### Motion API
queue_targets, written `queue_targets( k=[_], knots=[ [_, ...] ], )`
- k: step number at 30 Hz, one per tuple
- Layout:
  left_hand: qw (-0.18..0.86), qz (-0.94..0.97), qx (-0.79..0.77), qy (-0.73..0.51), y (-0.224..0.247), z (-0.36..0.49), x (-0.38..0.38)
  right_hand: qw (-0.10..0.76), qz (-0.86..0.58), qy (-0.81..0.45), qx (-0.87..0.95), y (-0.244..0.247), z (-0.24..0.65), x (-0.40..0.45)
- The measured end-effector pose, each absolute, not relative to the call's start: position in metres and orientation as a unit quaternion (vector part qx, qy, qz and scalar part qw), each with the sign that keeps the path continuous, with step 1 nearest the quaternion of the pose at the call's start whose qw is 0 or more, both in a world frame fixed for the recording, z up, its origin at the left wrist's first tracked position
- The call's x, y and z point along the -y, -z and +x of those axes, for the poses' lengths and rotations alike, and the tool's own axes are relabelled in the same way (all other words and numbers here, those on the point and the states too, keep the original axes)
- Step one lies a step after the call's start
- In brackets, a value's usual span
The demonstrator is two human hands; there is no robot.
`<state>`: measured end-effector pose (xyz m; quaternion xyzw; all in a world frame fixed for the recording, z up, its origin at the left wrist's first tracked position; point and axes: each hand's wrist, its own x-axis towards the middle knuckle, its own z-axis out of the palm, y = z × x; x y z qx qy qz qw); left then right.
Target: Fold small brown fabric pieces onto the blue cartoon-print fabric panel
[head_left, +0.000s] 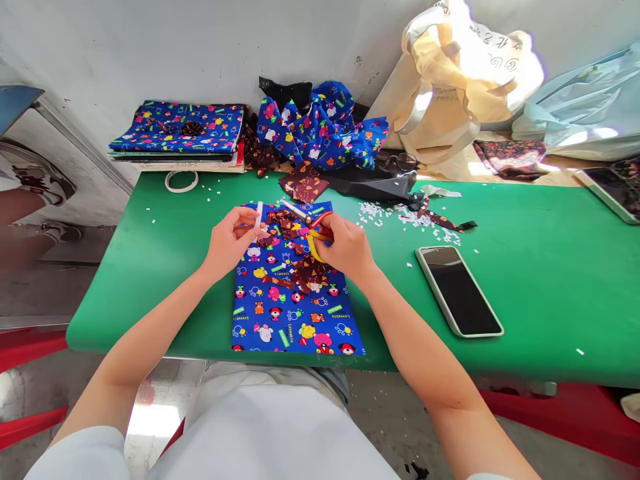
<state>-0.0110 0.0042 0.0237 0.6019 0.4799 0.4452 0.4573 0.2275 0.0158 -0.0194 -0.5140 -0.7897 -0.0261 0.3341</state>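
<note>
Between the thumb and fingers of my left hand (231, 241) is a narrow white strip (259, 215), held upright. My right hand (350, 248) grips scissors (299, 212) with red and yellow handles, their blades pointing up and left toward the strip. Under both hands lies a blue cloth (295, 320) printed with cartoon animals. Brown patterned scraps (307, 273) are scattered on its upper half, with a few tiny white bits among them.
A phone (459, 291) lies right of the cloth on the green table (550, 280). Behind are small white pieces (373, 213), crumpled blue fabric (320, 133), glasses (400, 161), a tape roll (181, 181), a cloth-topped stack (177, 130) and a beige bag (440, 93). Someone's foot shows at left.
</note>
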Motion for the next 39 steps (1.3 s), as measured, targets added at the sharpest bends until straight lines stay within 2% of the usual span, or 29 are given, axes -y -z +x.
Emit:
queue_targets(
  k=[4,11,25,39],
  knots=[
    [0.458,0.601,-0.473,-0.452,-0.025,-0.01,-0.002,0.317,-0.493,0.065,0.807,0.023,0.224,-0.014],
    [0.469,0.604,-0.421,-0.487,-0.021,-0.009,-0.002,0.349,-0.465,0.153,0.799,0.018,0.221,-0.013],
    [0.466,0.614,-0.428,-0.471,-0.02,-0.01,-0.002,0.31,-0.495,0.048,0.81,0.007,0.22,-0.009],
    [0.473,0.632,-0.41,-0.457,-0.018,-0.008,0.0,0.317,-0.427,0.081,0.843,0.01,0.22,-0.011]
  ],
)
